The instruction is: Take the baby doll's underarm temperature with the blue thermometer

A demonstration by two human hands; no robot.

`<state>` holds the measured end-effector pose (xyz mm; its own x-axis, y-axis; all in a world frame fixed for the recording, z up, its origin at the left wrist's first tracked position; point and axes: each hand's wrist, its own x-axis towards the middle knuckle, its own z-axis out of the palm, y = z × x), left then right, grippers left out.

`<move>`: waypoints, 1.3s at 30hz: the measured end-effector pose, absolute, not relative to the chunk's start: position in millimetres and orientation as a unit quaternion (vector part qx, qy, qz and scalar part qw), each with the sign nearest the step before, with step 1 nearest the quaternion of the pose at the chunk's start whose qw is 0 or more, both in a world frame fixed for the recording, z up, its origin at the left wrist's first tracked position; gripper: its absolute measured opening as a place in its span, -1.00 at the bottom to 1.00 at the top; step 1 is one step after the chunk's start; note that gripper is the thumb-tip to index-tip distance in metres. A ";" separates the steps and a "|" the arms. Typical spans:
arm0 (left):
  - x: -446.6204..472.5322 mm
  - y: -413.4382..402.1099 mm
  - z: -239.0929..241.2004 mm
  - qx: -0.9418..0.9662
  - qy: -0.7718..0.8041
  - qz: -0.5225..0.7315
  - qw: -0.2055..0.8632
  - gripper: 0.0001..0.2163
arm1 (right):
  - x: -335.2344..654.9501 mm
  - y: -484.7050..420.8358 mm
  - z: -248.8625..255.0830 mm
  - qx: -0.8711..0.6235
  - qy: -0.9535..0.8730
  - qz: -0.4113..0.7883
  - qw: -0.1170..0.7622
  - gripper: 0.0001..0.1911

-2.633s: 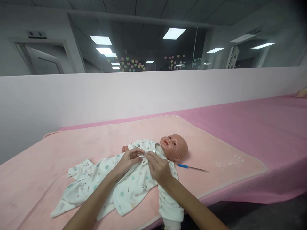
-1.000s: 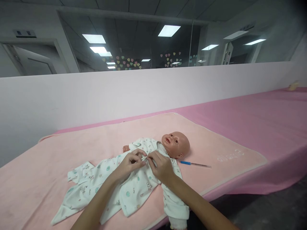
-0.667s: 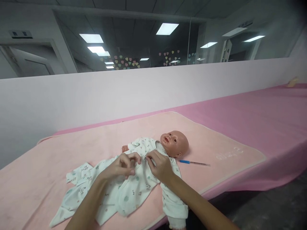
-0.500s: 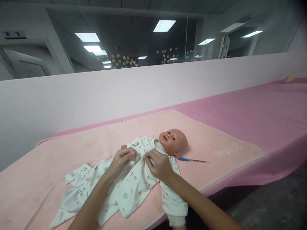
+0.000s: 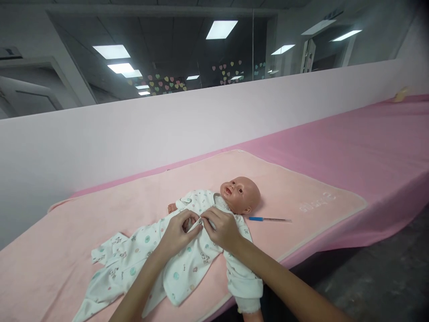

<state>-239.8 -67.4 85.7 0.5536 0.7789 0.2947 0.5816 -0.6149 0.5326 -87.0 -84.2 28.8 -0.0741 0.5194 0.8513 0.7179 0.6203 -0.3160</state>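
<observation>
A baby doll (image 5: 240,194) lies on its back on a peach blanket (image 5: 284,188), head to the right. It wears a white printed romper (image 5: 174,261) whose front lies partly open. My left hand (image 5: 179,232) pinches one edge of the romper at the doll's chest. My right hand (image 5: 221,229) pinches the facing edge, and the fingertips of both hands meet there. The doll's small hand (image 5: 172,208) sticks out of a sleeve just beyond my left hand.
A blue-capped syringe-like stick (image 5: 270,219) lies on the blanket right of the doll's head. The blanket covers a long pink table (image 5: 368,143) against a pale wall (image 5: 134,129). The table's front edge and dark floor (image 5: 378,277) are at lower right.
My left hand let go of the romper edge for a moment, drew back left, then came in again to pinch it against my right hand. The camera drifted slightly.
</observation>
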 end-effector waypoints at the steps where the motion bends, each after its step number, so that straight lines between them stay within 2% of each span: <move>1: -239.6 -68.2 86.2 0.865 0.394 0.255 0.180 -0.88 | -87.0 -84.1 28.5 -0.426 -0.727 -0.093 0.530 -0.83; 11: -239.6 -72.4 82.6 0.875 0.428 0.211 0.076 -0.91 | -88.3 -85.3 28.6 -0.442 -0.720 -0.102 0.525 -0.85; 22: -239.3 -71.3 75.3 0.876 0.427 0.221 0.024 -0.89 | -89.8 -85.2 27.7 -0.449 -0.715 -0.115 0.524 -0.86; 28: -240.3 -70.7 78.0 0.867 0.429 0.239 0.089 -0.93 | -89.4 -87.0 29.7 -0.444 -0.719 -0.101 0.525 -0.88; 39: -247.0 -65.3 79.7 0.849 0.407 0.264 0.208 -0.80 | -89.8 -85.4 27.6 -0.437 -0.715 -0.101 0.536 -0.88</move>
